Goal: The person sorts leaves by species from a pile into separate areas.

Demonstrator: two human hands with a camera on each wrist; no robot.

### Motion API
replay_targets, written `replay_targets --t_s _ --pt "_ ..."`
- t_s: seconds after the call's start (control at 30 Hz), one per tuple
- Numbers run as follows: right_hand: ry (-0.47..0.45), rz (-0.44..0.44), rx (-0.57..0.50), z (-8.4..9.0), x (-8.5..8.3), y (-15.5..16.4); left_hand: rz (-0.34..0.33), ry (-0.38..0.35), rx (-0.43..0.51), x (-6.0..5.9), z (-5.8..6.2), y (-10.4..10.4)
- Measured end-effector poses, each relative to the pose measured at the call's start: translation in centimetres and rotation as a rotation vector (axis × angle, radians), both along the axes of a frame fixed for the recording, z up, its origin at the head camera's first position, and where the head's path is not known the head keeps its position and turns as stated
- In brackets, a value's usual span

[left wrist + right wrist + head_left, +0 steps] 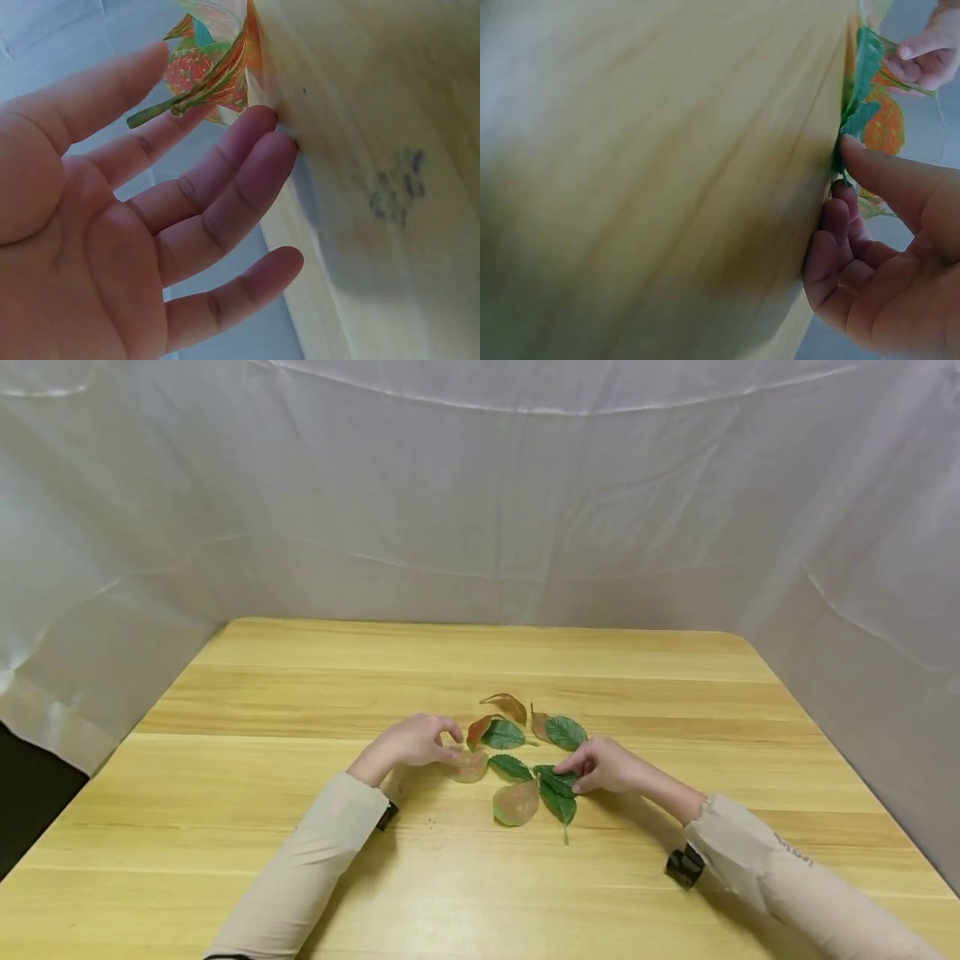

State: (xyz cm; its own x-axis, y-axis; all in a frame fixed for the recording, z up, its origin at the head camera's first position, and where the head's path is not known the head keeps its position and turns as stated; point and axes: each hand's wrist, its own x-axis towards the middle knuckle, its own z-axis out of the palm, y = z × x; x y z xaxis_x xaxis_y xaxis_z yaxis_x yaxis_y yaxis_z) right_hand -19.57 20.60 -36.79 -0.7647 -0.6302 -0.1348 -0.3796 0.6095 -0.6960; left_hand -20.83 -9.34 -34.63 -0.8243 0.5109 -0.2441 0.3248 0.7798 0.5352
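Beige sleeves; right hand (609, 766) pinches a veined green leaf (557, 780), left hand (414, 741) relaxed.

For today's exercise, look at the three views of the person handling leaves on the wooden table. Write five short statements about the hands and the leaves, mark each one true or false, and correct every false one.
1. The leaves lie on a wooden table. True.
2. The right hand has its fingertips on a dark green leaf. True.
3. The left hand is raised high above the table. False: it is down at the table beside a reddish leaf.
4. All the leaves are green. False: several are reddish or brown.
5. Both arms wear light-coloured sleeves. True.
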Motion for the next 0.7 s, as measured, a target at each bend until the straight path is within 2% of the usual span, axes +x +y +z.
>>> replay_targets --t_s 0.27,0.5,0.7 --pt "-0.027 -0.014 0.005 0.27 -0.09 -0.18 -0.016 -0.033 0.021 -0.17 -0.04 -0.09" --pt "-0.208 -0.118 -0.054 -0.04 -0.02 0.14 -0.016 -0.048 0.009 -0.31 0.12 0.08" --pt "-0.246 -0.154 -0.070 -0.31 -0.04 0.28 0.017 -0.057 0.043 -0.36 0.14 0.14"
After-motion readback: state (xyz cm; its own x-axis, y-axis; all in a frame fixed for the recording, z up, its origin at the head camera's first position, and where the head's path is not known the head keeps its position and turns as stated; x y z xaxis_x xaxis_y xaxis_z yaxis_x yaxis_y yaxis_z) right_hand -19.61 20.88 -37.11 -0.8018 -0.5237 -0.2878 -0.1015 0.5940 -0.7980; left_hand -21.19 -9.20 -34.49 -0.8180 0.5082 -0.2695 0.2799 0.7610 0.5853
